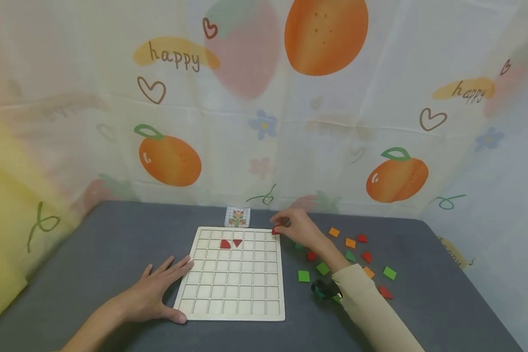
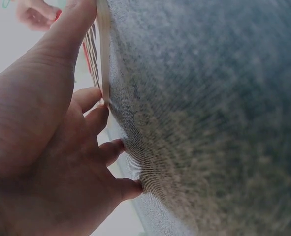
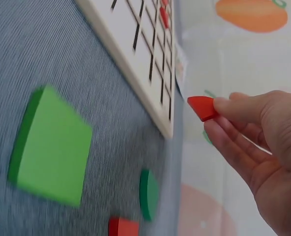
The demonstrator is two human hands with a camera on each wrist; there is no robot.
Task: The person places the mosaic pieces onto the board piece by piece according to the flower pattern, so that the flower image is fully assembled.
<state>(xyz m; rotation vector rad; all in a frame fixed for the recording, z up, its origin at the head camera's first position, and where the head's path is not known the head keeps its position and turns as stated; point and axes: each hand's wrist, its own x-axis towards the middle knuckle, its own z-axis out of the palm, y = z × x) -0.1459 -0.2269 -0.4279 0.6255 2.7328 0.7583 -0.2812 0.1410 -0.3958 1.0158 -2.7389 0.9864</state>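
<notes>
A white gridded board lies on the dark grey table. Two red pieces sit in its upper cells: a rounded-corner piece and a triangle. My left hand rests at the board's left edge, fingers spread, thumb by the lower corner; the left wrist view shows the fingertips touching edge and cloth. Between thumb and fingers, my right hand pinches a small red piece with a pointed end, raised over the board's top right corner. Its full outline is partly hidden by the fingers.
Right of the board lie scattered pieces: green squares such as one green square, orange squares, and red pieces. A small pattern card lies behind the board. A fruit-print curtain hangs behind the table.
</notes>
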